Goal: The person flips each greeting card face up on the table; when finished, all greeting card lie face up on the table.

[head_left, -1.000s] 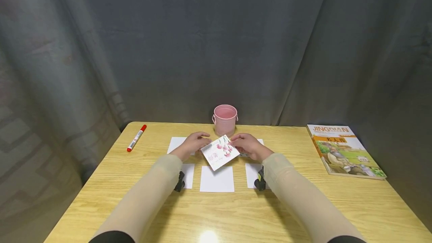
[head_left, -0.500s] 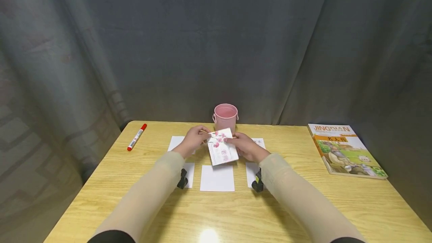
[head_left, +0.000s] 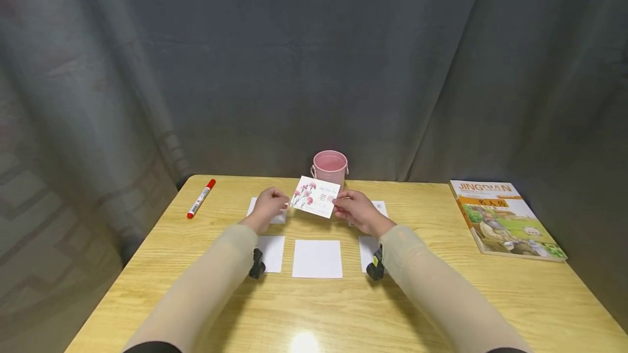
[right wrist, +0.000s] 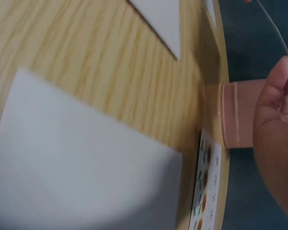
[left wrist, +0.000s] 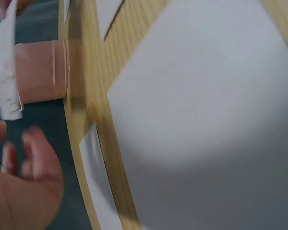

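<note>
Both hands hold one small card (head_left: 315, 196) printed with pink flowers and red characters, raised above the table (head_left: 441, 287) in front of a pink bucket (head_left: 330, 166). My left hand (head_left: 282, 200) pinches its left edge and my right hand (head_left: 338, 200) pinches its right edge. The left wrist view shows the card (left wrist: 7, 67) edge-on before the bucket (left wrist: 38, 72), with my left hand (left wrist: 24, 191) below it. In the right wrist view, my right hand (right wrist: 278, 143) sits by the bucket (right wrist: 237, 115).
Three blank white cards (head_left: 318, 258) lie in a row near me, with two more under the hands; the right one (right wrist: 204, 191) is printed. A red marker (head_left: 200, 199) lies back left, a book (head_left: 505, 218) at the right edge. Grey curtain surrounds the table.
The flowered card has been turned in my hands from tilted, then upright, to level, and lifted up toward the bucket. Both hands moved a little farther away with it.
</note>
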Available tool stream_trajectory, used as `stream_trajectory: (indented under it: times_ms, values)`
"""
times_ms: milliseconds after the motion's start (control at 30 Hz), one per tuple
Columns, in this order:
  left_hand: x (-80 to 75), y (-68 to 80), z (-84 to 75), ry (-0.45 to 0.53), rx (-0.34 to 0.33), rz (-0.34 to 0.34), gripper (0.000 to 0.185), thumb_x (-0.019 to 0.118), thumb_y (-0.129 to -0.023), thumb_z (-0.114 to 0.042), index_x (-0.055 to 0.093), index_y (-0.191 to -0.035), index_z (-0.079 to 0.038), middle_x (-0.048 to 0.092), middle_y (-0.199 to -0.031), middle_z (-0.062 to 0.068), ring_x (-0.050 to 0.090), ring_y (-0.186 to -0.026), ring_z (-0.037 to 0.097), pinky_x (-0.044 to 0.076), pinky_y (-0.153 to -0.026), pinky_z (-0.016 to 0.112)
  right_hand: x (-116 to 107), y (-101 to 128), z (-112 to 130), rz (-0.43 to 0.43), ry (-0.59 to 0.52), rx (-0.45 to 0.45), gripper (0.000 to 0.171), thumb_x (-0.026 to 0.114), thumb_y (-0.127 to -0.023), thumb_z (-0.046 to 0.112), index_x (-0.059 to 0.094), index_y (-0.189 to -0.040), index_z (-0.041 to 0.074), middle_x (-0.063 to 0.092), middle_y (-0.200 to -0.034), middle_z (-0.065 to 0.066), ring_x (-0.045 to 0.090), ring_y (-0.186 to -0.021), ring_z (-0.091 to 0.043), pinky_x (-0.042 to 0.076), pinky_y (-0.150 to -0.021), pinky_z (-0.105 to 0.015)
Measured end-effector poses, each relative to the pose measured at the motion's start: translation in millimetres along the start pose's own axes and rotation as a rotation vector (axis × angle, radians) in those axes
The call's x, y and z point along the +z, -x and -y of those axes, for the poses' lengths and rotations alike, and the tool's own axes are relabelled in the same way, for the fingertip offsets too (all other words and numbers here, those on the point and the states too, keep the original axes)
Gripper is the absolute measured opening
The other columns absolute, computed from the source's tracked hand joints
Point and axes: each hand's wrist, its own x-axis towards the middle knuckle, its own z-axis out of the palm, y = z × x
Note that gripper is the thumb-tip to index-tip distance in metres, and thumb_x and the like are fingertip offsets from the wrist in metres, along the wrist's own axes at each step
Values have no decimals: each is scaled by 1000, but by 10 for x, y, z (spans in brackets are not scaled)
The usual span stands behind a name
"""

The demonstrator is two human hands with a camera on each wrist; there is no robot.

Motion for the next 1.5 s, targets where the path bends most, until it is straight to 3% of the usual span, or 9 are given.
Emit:
stream_trajectory:
  times_ms: [167, 300, 400, 600, 767, 967, 1133, 1333, 1500]
  values:
    - [80, 47, -6, -256, 92, -12, 19, 57, -101, -11, 55, -114, 3, 59, -116, 21, 57, -105, 33, 49, -92, 46, -34, -24, -58, -42, 102, 71, 13, 59, -103, 2, 58, -112, -6, 63, -85, -7, 62, -70, -9, 56, -67, -20]
    - [226, 76, -31, -565, 253, 126, 29, 61, -98, -13, 61, -120, 7, 63, -124, 23, 61, -113, 36, 50, -99, 50, -27, -59, -120, -73, 172, 87, 10, 61, -100, 1, 59, -107, -6, 61, -79, -5, 59, -65, -8, 54, -62, -18]
    - [354, 80, -23, -700, 356, 243, 30, 62, -96, -13, 66, -118, 7, 66, -124, 22, 61, -115, 35, 49, -101, 49, 2, -89, -160, -105, 208, 69, 8, 63, -97, -1, 60, -103, -6, 60, -77, -4, 57, -64, -8, 53, -59, -18]
    - [477, 109, 13, -859, 365, 357, 32, 60, -93, -13, 72, -117, 4, 66, -124, 19, 57, -126, 34, 42, -111, 44, 100, -120, -183, -173, 306, 38, 6, 65, -94, -3, 59, -96, -3, 60, -76, -6, 56, -63, -10, 51, -58, -19]
    - [517, 108, 11, -916, 346, 373, 31, 62, -94, -13, 74, -116, 3, 65, -124, 17, 55, -128, 34, 39, -114, 44, 130, -105, -142, -235, 430, 22, 11, 67, -90, -2, 57, -93, 1, 59, -71, -5, 55, -59, -10, 47, -54, -18]
    - [535, 122, -32, -962, 326, 370, 31, 61, -96, -15, 73, -119, 2, 62, -129, 17, 52, -130, 36, 37, -116, 46, 93, -86, -54, -219, 568, 1, 12, 67, -88, 0, 59, -96, 2, 62, -74, -7, 56, -60, -12, 45, -51, -20]
    - [465, 99, -21, -917, 385, 313, 30, 62, -94, -16, 74, -114, 3, 63, -128, 18, 55, -127, 36, 40, -113, 46, 108, -90, 47, -190, 594, -6, 11, 64, -94, 4, 61, -103, 0, 68, -80, -13, 62, -66, -18, 47, -57, -23]
    - [6, 6, -66, -706, 402, 77, 33, 62, -97, -17, 67, -121, 5, 60, -132, 23, 58, -123, 39, 45, -107, 50, 282, -122, 160, -94, 573, -61, 17, 64, -95, 9, 64, -106, -4, 67, -90, -11, 64, -80, -18, 56, -76, -30]
    - [-433, -37, -209, -704, 350, 36, 45, 57, -103, -21, 56, -139, 6, 52, -145, 27, 50, -132, 43, 41, -110, 56, 424, -151, 241, -30, 358, -56, 14, 62, -97, 6, 60, -104, -7, 65, -99, -14, 65, -92, -23, 56, -94, -42]
